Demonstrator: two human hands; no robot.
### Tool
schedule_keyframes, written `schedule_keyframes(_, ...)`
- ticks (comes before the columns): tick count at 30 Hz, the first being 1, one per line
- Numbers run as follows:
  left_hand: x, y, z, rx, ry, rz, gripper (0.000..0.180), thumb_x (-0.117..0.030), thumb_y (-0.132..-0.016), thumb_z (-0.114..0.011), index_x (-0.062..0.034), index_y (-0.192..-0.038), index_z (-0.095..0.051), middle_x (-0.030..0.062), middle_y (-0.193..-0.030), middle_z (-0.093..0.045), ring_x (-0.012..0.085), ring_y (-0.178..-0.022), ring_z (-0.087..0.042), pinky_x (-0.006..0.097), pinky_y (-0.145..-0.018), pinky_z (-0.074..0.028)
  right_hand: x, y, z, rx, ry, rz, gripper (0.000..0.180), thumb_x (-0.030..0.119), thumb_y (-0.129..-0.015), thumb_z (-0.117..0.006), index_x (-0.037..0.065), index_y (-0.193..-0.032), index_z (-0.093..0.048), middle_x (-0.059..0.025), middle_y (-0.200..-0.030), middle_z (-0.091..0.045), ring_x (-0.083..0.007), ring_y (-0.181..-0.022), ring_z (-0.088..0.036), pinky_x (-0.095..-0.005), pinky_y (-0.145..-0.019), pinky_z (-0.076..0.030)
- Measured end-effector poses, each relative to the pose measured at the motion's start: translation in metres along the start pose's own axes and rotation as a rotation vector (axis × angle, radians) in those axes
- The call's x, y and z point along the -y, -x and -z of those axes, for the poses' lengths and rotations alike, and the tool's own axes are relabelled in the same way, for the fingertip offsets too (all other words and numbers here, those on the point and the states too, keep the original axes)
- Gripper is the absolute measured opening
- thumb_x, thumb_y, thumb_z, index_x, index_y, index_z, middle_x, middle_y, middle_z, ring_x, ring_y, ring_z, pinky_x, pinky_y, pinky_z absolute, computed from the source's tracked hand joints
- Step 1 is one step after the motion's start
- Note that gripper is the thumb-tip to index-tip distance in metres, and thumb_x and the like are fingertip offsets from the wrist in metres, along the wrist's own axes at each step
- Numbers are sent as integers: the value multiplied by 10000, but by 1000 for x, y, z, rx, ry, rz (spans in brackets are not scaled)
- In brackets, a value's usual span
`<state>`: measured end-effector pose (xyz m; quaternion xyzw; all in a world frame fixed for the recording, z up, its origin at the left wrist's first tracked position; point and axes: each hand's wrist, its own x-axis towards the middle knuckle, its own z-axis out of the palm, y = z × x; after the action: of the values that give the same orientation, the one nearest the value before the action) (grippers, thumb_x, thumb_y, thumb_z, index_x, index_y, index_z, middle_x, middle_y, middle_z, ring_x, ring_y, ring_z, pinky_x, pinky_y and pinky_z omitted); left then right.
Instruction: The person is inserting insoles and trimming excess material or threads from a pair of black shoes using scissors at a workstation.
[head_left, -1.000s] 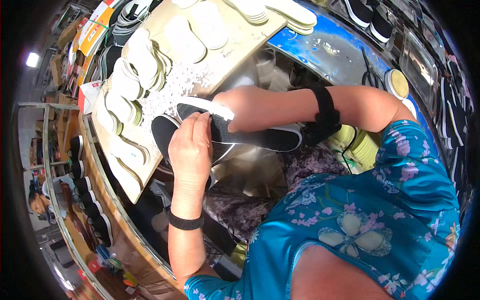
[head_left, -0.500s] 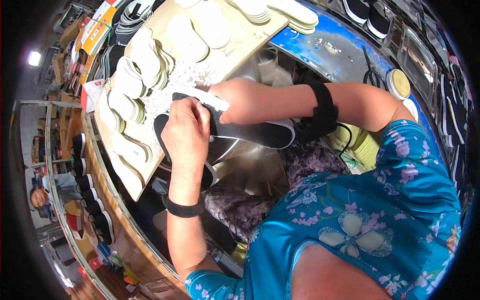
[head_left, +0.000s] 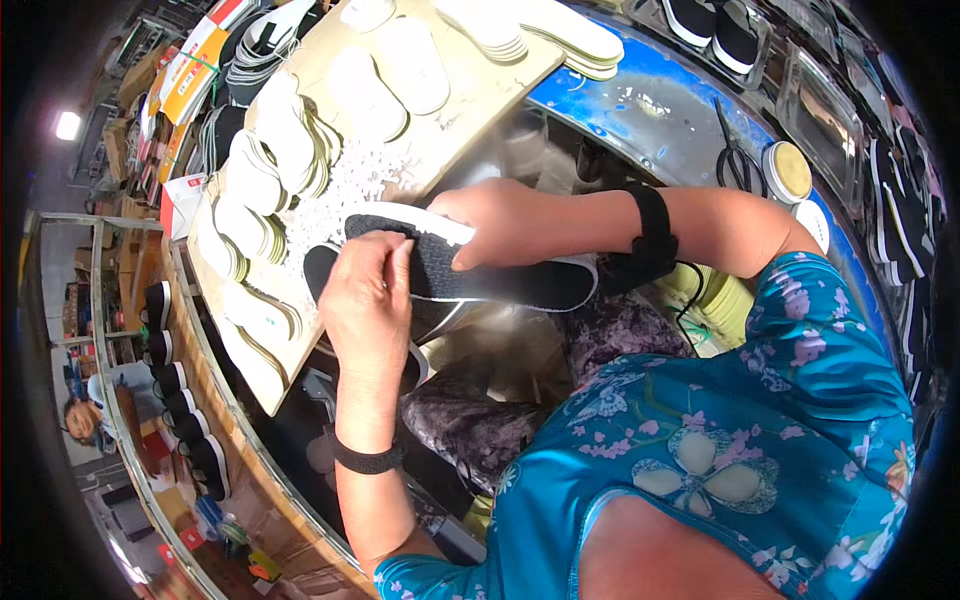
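Observation:
A black shoe (head_left: pixel 440 268) with a textured dark face and a white edge lies across the middle, its long end reaching right above my lap. My right hand (head_left: pixel 490 222) grips it over the white far edge, thumb on the dark face. Close to its left end, my left hand (head_left: pixel 365 295) has its thumb and fingers pinched together against the dark face. Whatever may be between those fingertips is hidden. Another black shoe-shaped piece (head_left: pixel 319 268) shows behind my left hand, mostly covered by it.
Stacks of white insoles (head_left: pixel 290 130) and small white scraps (head_left: pixel 365 175) lie on a pale board (head_left: pixel 470 120). A blue worktable (head_left: pixel 660 110) holds black scissors (head_left: pixel 738 165) and a round tub (head_left: pixel 788 172). Finished-looking shoes (head_left: pixel 205 462) line a left shelf; a person (head_left: pixel 85 420) is beyond.
The shoe and both hands sit slightly lower in the picture, and more of the textured dark face shows between them. Both hands keep their places on the shoe.

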<state>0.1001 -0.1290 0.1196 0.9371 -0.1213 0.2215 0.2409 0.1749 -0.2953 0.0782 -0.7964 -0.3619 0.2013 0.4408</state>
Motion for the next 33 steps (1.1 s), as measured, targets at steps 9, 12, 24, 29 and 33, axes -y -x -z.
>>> schedule_keyframes(9, -4, 14, -20, 19, -124, -159, 115, -20, -733, -631, -34, -841, -593, 108, -812, -604, 259, -731, -610, 323, -637, -499, 3, -2, 1, -79, -96, -9, 575, 130, -571, -700, -7, -1091, -498, -156, -885, -627, -217, -787, -617, -300, -682, -480)
schedule_keyframes(12, -1, 16, -20, 35, -258, -272, 180, -10, -710, -615, -35, -886, -591, 109, -856, -602, 253, -759, -609, 331, -656, -498, 3, -5, 0, -54, -82, -4, 555, 127, -574, -699, -3, -1075, -500, -161, -884, -626, -235, -782, -617, -314, -684, -481)
schedule_keyframes(24, 1, 15, -14, 243, -692, -594, 250, -110, -722, -546, -9, -950, -552, 87, -919, -544, 171, -745, -533, 283, -667, -446, 1, -19, -9, 58, 150, -13, 437, 154, -604, -684, -19, -979, -540, -191, -843, -615, -315, -805, -606, -372, -686, -473)
schedule_keyframes(29, 3, 15, -12, 364, -652, -637, 255, -102, -714, -529, -16, -954, -535, 85, -927, -525, 195, -777, -541, 308, -692, -454, 2, -12, -10, 159, 116, -41, 418, 168, -609, -671, -10, -965, -544, -195, -838, -611, -311, -791, -603, -360, -675, -471)
schedule_keyframes(33, 2, 9, -5, 487, -614, -643, 224, -90, -701, -526, -25, -916, -531, 81, -874, -510, 200, -756, -544, 310, -684, -463, 6, -8, -10, 242, 156, -96, 412, 154, -601, -663, -10, -960, -543, -189, -850, -610, -294, -801, -602, -355, -678, -466)
